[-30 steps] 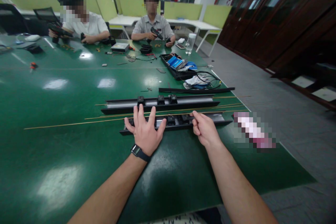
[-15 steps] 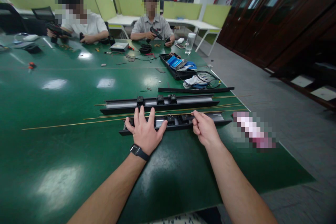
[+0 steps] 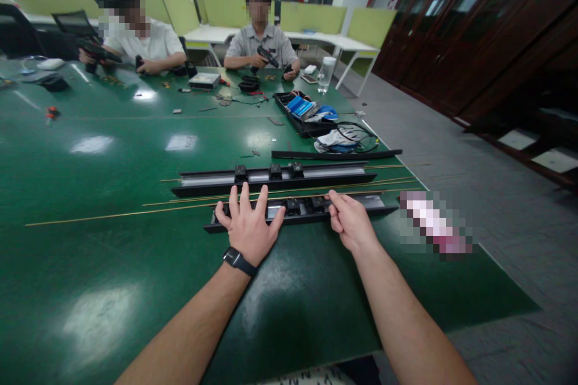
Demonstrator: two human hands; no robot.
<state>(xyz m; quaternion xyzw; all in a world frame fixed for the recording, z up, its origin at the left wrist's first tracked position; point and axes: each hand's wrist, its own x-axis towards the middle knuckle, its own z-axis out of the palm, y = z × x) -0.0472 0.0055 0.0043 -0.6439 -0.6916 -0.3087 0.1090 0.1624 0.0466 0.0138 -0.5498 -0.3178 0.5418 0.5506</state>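
My left hand [image 3: 247, 222] is open, fingers spread, resting over the left part of the nearer black channel [image 3: 374, 207]. Small black blocks [image 3: 293, 206] sit inside that channel; the hand hides part of it. At its right half, my right hand [image 3: 350, 216] is closed, thumb and forefinger pinching a thin brass-coloured rod [image 3: 112, 214]. That rod runs under or past my left fingers and reaches far out to the left. Just behind lies a second black channel [image 3: 212, 188] with similar blocks in it.
More thin rods [image 3: 392, 181] lie between and beyond the channels. Behind them are a black strip [image 3: 334, 154], a glove with cables [image 3: 336, 141] and a black tray [image 3: 309, 129]. A blurred pink-white item [image 3: 433, 222] lies near the right edge. Two people sit opposite, holding dark tools.
The rod has slid a little to the left, its far end now reaching further out. My right hand has shifted slightly left; my left hand stays nearly still.
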